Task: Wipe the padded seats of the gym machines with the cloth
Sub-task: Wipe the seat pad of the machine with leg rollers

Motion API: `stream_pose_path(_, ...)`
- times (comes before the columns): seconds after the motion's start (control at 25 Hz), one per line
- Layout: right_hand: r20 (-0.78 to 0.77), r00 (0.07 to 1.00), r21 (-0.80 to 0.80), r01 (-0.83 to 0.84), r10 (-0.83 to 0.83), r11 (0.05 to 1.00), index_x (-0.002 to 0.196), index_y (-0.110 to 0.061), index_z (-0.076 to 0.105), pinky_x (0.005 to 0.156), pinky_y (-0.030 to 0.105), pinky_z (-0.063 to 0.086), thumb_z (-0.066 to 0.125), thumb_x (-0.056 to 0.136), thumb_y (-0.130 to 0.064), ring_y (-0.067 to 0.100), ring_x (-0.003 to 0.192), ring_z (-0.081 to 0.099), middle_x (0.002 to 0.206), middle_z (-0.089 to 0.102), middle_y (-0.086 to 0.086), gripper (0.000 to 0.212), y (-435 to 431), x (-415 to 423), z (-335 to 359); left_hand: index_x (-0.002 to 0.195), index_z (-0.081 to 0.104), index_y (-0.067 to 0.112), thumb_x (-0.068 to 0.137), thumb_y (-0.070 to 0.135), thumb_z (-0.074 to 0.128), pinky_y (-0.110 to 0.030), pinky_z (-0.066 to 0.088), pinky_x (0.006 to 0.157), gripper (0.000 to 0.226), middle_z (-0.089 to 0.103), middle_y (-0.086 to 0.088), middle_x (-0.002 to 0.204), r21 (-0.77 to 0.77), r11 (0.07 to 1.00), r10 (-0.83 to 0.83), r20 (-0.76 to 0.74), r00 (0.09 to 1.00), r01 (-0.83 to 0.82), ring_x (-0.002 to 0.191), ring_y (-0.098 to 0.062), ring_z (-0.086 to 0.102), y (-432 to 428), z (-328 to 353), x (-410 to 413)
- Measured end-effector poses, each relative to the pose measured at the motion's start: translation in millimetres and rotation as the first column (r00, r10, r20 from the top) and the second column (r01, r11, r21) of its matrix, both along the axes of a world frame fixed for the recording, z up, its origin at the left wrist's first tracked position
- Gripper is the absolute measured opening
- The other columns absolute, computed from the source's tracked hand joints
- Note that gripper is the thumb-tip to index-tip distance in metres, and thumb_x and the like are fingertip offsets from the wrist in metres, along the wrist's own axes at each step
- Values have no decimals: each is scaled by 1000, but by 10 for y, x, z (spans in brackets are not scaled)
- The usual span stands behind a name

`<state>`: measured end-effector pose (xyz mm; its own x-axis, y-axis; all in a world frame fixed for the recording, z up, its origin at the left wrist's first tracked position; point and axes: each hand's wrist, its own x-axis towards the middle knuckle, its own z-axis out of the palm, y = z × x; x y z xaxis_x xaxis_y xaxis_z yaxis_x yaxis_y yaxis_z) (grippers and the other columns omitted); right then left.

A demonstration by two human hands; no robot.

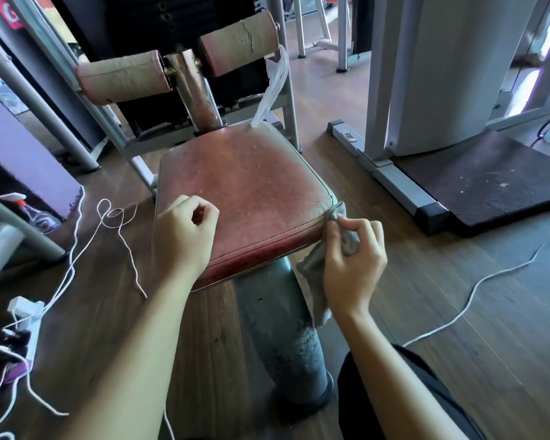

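Nearest, at centre right of the frame, the right hand (pixel 353 258) pinches the grey cloth (pixel 313 271), pushing its top end onto the red seat (pixel 245 185) at its near right corner, probably to clean the edge seam. The cloth's long axis runs down the frame, its tail hanging beside the post (pixel 277 328). The left hand (pixel 185 236), loosely fisted and holding nothing, rests on the near left corner, likely bracing. Beyond, roller pads (pixel 121 79).
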<state>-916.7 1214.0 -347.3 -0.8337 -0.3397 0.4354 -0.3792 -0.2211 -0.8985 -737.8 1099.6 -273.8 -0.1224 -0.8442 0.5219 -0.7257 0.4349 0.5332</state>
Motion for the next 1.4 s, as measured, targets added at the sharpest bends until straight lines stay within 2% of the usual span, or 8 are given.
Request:
stream_pose_path(0.2, -81, 990, 18, -117, 118, 993, 84, -5, 68, 71, 18, 49, 75, 87, -9, 5, 82, 62, 87, 59, -1, 9, 94, 230, -72, 73, 68, 18, 85, 32, 49, -45, 51, 74, 26, 63, 4, 77, 17, 998, -55, -52, 997, 55, 78, -21, 60, -70, -51, 66)
stream_pose_path(0.36, 95, 994, 11, 51, -52, 999, 85, -7, 67, 70, 30, 50, 71, 90, -15, 6, 78, 59, 88, 58, -1, 10, -15, 50, -39, 75, 68, 21, 86, 35, 50, -44, 52, 76, 25, 63, 7, 82, 25, 999, -28, -34, 999, 29, 81, -18, 62, -53, -49, 54)
stream_pose_path(0.52, -142, 983, 48, -107, 113, 993, 83, -5, 68, 66, 25, 47, 75, 88, -14, 15, 75, 57, 86, 57, 0, 12, 104, 314, -38, 75, 69, 23, 88, 31, 53, -40, 51, 74, 22, 63, 9, 82, 20, 1000, -11, 0, 1000, 11, 81, -16, 61, -12, -14, 48)
stream_pose_path(0.72, -2, 1000, 59, 26, -26, 998, 88, -7, 68, 65, 29, 48, 72, 89, -13, 14, 74, 57, 88, 55, 0, 7, -21, 15, 60, 74, 66, 22, 87, 32, 51, -40, 52, 73, 22, 65, 8, 83, 11, 1000, -2, 28, 1000, 2, 79, -16, 62, -4, -5, 27)
stream_pose_path(0.88, -231, 966, 97, -98, 118, 991, 85, -8, 68, 63, 32, 49, 75, 88, -14, 19, 76, 57, 87, 54, -1, 9, 89, 161, 25, 75, 65, 22, 85, 36, 50, -43, 53, 73, 23, 65, 8, 83, 24, 1000, -17, 43, 999, 16, 78, -15, 63, -24, -7, 45)
stream_pose_path(1.04, -81, 996, 105, -17, 26, 994, 86, -8, 68, 64, 38, 48, 73, 88, -11, 15, 73, 55, 87, 53, -2, 6, -9, -94, 131, 77, 64, 24, 85, 37, 52, -44, 52, 74, 19, 63, 8, 84, 30, 1000, -8, 64, 998, 6, 79, -14, 61, -33, -1, 31)
stream_pose_path(1.24, -350, 918, 139, -147, 187, 979, 84, -8, 69, 62, 35, 49, 77, 87, -13, 20, 73, 56, 85, 54, 0, 9, 130, 3, -20, 77, 62, 28, 83, 37, 55, -44, 53, 77, 13, 62, 11, 84, 45, 999, -10, 80, 997, 7, 84, -13, 61, -20, 14, 46)
stream_pose_path(1.4, -78, 996, 97, -42, 50, 994, 85, -7, 67, 60, 40, 51, 75, 87, -10, 15, 71, 56, 87, 53, -1, 8, 39, -74, 15, 77, 63, 27, 87, 29, 64, -39, 52, 80, 10, 63, 12, 88, 51, 999, 5, 107, 994, -10, 88, -11, 61, -7, 51, 7)
